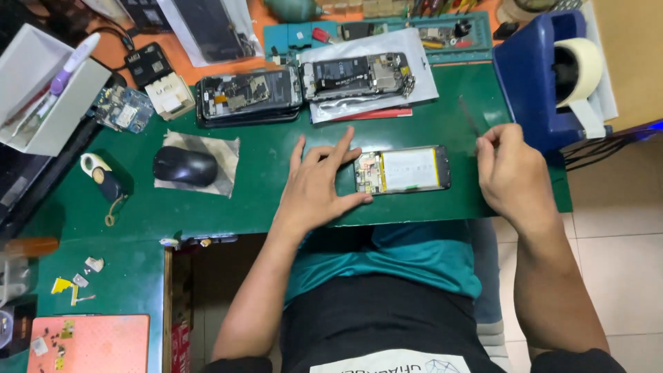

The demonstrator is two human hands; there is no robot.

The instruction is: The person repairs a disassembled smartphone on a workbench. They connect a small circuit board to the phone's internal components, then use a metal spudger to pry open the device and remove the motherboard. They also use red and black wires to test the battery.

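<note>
An opened phone with its back removed lies flat on the green mat, showing a white battery and a circuit board at its left end. My left hand rests on the mat and steadies the phone's left end between thumb and fingers. My right hand, to the right of the phone, pinches a thin dark tool that points up and away over the mat.
Two more opened phones lie at the back, one on a white bag. A black mouse sits at left, a blue tape dispenser at right, a white box at far left. The table edge runs just below my hands.
</note>
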